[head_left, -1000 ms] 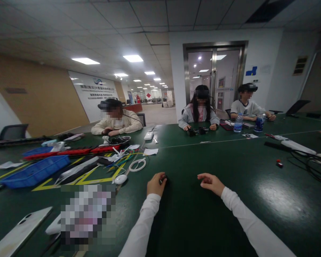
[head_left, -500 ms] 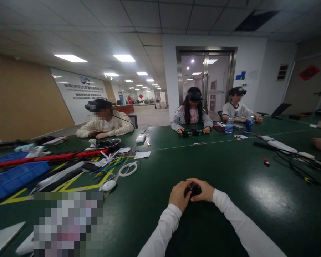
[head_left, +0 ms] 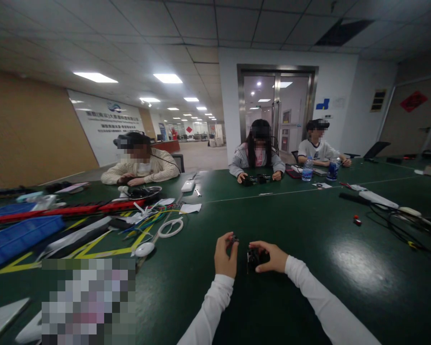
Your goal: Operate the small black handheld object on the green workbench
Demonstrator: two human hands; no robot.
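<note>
My left hand is raised over the green table. Between its thumb and fingertips it pinches a small dark piece, too small to name. My right hand sits a short gap to the right, fingers and thumb closed round a black block-like device. The device's left side, facing my left hand, shows some fine detail, while its right part is hidden in my palm. The two hands are apart.
At left lie a blue tray, coiled white cable and a white round device. A small red-and-black piece and black cables are at right. People in headsets sit across the table, near water bottles.
My left hand has come away from the black device and moved left, carrying the small dark piece. My right hand stays in place, holding the device.
</note>
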